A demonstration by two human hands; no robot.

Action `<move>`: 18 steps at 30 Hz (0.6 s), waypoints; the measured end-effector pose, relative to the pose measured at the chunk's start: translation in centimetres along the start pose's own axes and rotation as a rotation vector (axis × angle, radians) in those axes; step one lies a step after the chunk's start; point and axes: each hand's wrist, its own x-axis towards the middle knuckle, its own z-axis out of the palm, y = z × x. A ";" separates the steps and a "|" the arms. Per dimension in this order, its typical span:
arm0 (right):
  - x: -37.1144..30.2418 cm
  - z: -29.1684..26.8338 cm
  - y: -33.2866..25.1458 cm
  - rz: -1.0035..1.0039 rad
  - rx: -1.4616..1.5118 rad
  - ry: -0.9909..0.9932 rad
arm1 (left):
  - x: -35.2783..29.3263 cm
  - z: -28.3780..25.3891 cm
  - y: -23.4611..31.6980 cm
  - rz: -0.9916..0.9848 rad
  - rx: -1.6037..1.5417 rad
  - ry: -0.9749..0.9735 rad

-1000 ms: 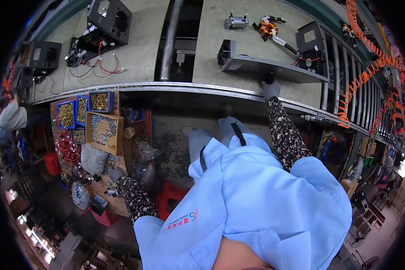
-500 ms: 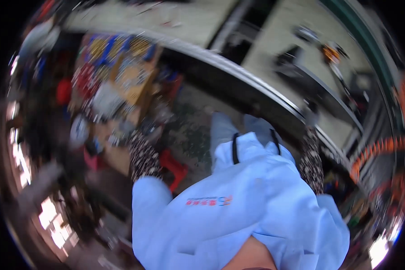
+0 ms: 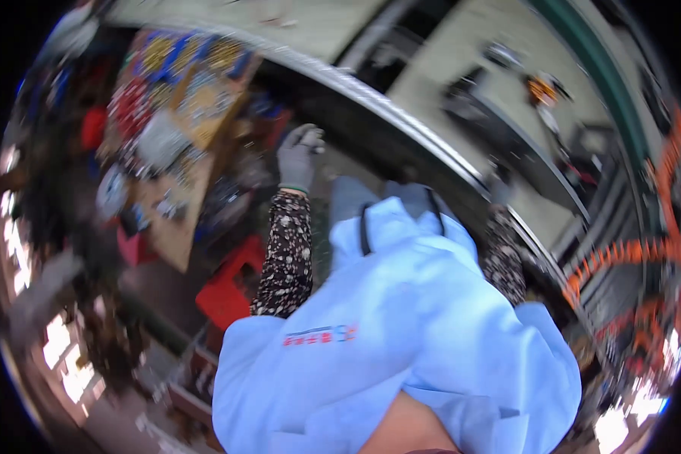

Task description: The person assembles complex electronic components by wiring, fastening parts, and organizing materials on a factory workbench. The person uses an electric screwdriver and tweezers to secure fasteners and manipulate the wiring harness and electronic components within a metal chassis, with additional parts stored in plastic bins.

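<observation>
Blur smears most of the view. My left hand point(image 3: 299, 155), in a grey glove, is stretched forward with the fingers loosely curled and holding nothing, just beside the cardboard trays of small parts point(image 3: 181, 83) spread on the low brown counter point(image 3: 175, 231) to my left. A red stool point(image 3: 231, 284) stands below my patterned sleeve point(image 3: 287, 250). My right hand point(image 3: 499, 193) reaches toward the metal edge of the long bench point(image 3: 401, 106); whether it is spread or clenched, I cannot tell. My pale blue apron point(image 3: 401, 340) fills the foreground.

One gloved hand point(image 3: 299, 155), one red stool point(image 3: 231, 284), one light blue apron point(image 3: 401, 333), two patterned sleeves point(image 3: 286, 253)
</observation>
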 end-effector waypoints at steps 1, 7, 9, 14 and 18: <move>-0.8 -0.1 -2.0 0.121 0.076 0.002 | -1.4 5.0 -1.4 -0.087 0.210 -0.126; -4.2 -2.2 -2.6 0.389 0.691 0.250 | -8.0 23.6 -14.6 0.496 0.873 -1.099; -5.2 -2.7 -0.2 0.392 0.692 0.287 | -9.4 27.3 -16.7 0.482 1.014 -1.257; -5.6 -4.1 -0.3 0.382 0.765 0.271 | -9.6 29.6 -21.9 0.435 1.116 -1.129; -4.0 -4.2 -0.8 0.425 0.692 0.261 | -8.7 28.1 -21.1 0.265 0.857 -1.048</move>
